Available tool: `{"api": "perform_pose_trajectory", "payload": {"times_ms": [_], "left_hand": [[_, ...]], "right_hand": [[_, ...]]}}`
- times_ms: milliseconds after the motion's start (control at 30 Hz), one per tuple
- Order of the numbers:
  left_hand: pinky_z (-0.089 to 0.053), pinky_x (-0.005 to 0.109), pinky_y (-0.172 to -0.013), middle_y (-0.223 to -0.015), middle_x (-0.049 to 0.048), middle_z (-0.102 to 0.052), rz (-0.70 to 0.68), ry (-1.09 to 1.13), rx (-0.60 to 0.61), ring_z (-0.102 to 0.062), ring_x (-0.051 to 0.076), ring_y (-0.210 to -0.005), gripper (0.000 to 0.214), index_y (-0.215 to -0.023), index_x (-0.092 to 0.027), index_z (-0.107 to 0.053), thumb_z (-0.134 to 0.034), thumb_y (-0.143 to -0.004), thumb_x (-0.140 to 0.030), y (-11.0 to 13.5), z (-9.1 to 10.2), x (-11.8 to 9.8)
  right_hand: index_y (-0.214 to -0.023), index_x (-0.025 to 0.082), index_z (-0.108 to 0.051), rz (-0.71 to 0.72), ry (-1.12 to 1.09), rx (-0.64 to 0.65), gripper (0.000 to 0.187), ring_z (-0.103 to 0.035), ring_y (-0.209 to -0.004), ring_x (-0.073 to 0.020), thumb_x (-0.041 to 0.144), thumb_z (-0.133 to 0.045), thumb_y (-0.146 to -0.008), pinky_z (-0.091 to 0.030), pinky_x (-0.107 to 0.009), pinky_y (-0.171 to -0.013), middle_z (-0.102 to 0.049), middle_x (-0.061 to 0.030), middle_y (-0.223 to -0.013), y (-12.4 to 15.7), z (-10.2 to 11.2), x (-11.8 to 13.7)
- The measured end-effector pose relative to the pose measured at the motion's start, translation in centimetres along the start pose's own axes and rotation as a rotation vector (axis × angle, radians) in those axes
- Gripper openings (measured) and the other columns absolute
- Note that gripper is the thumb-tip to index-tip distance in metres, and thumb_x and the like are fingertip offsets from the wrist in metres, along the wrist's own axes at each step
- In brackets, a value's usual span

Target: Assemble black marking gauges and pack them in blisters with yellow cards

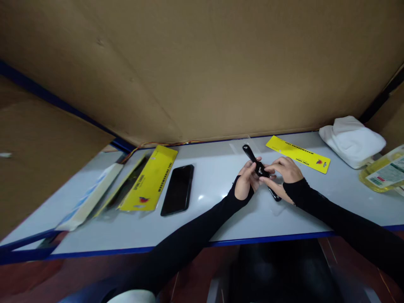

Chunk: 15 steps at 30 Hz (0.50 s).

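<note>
A black spokeshave [250,153] with two handles slants between my hands, just over the table. My left hand [245,182] is closed around its middle from the left. The fingers of my right hand [282,173] pinch at its centre, by a small shiny metal part. One handle points up to the left, and the other comes out below my right hand. A yellow card [298,154] printed "WOODWORKING TOOL" lies just beyond my right hand. Clear plastic film [244,145] lies behind the tool's upper handle.
Left of my hands, a black phone [177,190] lies on the white table [208,168]. Several yellow packages [151,179] and a long white box [91,195] are further left. A white cloth bundle [352,141] and a bottle of yellow liquid [383,170] stand at right. Cardboard [202,67] walls the back.
</note>
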<state>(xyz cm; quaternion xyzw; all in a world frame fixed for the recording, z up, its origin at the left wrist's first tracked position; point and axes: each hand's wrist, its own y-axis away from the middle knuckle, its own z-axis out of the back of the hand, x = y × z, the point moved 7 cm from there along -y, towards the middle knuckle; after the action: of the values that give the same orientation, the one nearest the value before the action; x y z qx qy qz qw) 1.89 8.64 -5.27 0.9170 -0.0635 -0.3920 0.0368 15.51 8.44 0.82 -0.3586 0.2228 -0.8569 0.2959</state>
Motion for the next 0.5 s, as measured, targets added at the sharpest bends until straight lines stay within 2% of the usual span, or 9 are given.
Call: {"api": "perform_pose_trajectory", "payload": {"times_ms": [300, 500], "left_hand": [[-0.056, 0.052, -0.100, -0.101, 0.0116, -0.077, -0.026, -0.007, 0.029, -0.072, 0.036, -0.115, 0.042, -0.118, -0.015, -0.068, -0.078, -0.084, -0.036, 0.1, -0.3, -0.3], [-0.055, 0.049, -0.102, -0.104, 0.0118, -0.077, -0.004, -0.046, 0.015, -0.072, 0.035, -0.115, 0.043, -0.119, -0.015, -0.070, -0.076, -0.084, -0.038, 0.4, -0.3, 0.1]], "right_hand": [[-0.099, 0.015, -0.081, 0.250, 0.161, -0.059, 0.020, -0.058, -0.087, -0.0267, 0.034, -0.075, -0.094, -0.055, -0.041, -0.079, -0.072, -0.0110, -0.092, 0.1, 0.6, 2.0], [-0.093, 0.014, -0.080, 0.263, 0.180, -0.072, 0.021, -0.057, -0.086, -0.0260, 0.034, -0.083, -0.088, -0.053, -0.039, -0.077, -0.071, -0.0105, -0.088, 0.2, 0.7, 2.0]]}}
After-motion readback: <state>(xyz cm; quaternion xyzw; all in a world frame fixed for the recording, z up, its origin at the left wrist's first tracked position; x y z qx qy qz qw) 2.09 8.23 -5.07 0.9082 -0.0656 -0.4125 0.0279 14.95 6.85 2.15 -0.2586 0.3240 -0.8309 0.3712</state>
